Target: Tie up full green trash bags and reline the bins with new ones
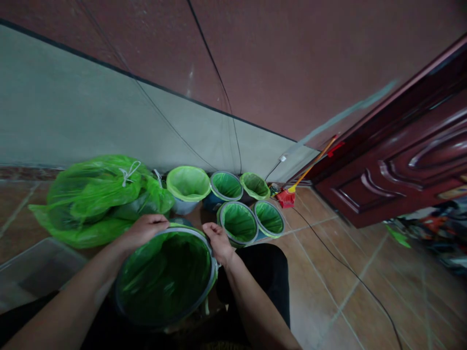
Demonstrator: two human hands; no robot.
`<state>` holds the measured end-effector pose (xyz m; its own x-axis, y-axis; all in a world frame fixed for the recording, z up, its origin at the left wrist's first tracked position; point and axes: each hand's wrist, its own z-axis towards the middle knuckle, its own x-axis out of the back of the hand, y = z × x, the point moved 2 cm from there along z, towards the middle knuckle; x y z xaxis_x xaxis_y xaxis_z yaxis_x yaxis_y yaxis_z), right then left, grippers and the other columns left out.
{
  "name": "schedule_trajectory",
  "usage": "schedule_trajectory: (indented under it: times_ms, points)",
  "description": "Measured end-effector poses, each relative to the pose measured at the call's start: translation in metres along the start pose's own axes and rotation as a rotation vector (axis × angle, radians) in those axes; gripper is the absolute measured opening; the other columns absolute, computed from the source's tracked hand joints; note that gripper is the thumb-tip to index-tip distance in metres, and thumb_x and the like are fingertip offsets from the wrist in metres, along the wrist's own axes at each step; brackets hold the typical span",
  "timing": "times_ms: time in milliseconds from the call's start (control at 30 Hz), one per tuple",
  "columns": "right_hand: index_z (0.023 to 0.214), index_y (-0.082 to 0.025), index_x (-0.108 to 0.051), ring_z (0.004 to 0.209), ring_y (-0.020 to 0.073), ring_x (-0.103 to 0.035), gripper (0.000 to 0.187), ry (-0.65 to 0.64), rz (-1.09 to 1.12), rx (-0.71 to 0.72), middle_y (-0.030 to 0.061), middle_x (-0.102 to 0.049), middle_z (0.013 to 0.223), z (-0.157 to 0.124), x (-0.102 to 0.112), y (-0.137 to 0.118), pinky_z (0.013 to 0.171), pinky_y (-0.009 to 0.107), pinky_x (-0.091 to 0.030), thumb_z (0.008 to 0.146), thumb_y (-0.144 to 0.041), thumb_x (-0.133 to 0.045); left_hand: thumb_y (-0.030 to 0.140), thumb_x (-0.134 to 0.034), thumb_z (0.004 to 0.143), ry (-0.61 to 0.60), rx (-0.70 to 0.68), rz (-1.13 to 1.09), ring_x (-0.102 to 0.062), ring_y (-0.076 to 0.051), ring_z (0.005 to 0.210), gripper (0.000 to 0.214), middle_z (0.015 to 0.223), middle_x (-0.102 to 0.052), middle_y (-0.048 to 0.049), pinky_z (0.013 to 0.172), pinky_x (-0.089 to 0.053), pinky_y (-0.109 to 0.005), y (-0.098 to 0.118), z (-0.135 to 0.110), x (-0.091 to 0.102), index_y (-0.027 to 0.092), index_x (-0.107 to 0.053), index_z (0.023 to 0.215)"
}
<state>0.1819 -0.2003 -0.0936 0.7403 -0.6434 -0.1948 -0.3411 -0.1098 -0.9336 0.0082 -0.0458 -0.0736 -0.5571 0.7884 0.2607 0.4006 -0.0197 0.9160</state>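
A round bin [197, 291] lined with a green plastic bag [164, 277] sits between my knees, close to the camera. My left hand [144, 229] lies over the far left of its rim, fingers curled down on the liner edge. My right hand [219, 240] grips the far right of the rim, fingers pressed on the liner there. Both hands hold the liner against the rim.
Several more green-lined bins [237, 223] stand on the tiled floor by the wall. Tied green bags [98, 194] lie at left, above a clear plastic box [36, 267]. A red dustpan with a yellow broom [288, 197] leans by a dark red door [401, 160]. A black cable [346, 267] crosses the floor.
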Motion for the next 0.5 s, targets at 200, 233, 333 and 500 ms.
schedule_trajectory:
  times_ms: [200, 233, 333, 500]
  points:
    - [0.083, -0.019, -0.071, 0.066, 0.0127, -0.055, 0.032, -0.217, -0.388, 0.089, -0.0022, -0.064, 0.072, -0.003, 0.001, 0.015, 0.067, 0.026, -0.043, 0.062, -0.041, -0.081, 0.049, -0.047, 0.074, 0.072, -0.131, 0.223, -0.055, -0.016, 0.064, 0.034, 0.062, -0.059, 0.0019, 0.062, -0.041, -0.026, -0.003, 0.009, -0.008, 0.018, -0.062, 0.069]
    - [0.080, -0.019, -0.071, 0.067, 0.0132, -0.055, 0.028, -0.213, -0.422, 0.131, -0.0018, -0.063, 0.072, -0.002, 0.001, 0.018, 0.067, 0.026, -0.043, 0.065, -0.042, -0.078, 0.049, -0.046, 0.075, 0.080, -0.132, 0.257, -0.055, -0.016, 0.064, 0.035, 0.062, -0.058, 0.0018, 0.061, -0.040, -0.026, -0.003, 0.010, -0.008, 0.018, -0.062, 0.070]
    - [0.079, -0.019, -0.071, 0.073, 0.0147, -0.056, 0.021, -0.165, -0.506, 0.286, -0.0004, -0.063, 0.074, 0.000, 0.001, 0.026, 0.072, 0.027, -0.044, 0.073, -0.040, -0.071, 0.049, -0.041, 0.079, 0.117, -0.088, 0.356, -0.056, -0.017, 0.064, 0.039, 0.063, -0.059, 0.0010, 0.061, -0.041, -0.025, -0.003, 0.010, -0.006, 0.018, -0.064, 0.073]
    - [0.076, -0.018, -0.071, 0.071, 0.0149, -0.056, 0.022, -0.048, -0.443, 0.289, 0.0004, -0.064, 0.071, 0.008, 0.009, 0.040, 0.070, 0.027, -0.044, 0.073, -0.041, -0.070, 0.054, -0.036, 0.083, 0.079, 0.007, 0.478, -0.066, -0.022, 0.095, 0.051, 0.101, -0.073, -0.0043, 0.081, -0.047, -0.027, -0.007, 0.010, 0.007, 0.019, -0.068, 0.103]
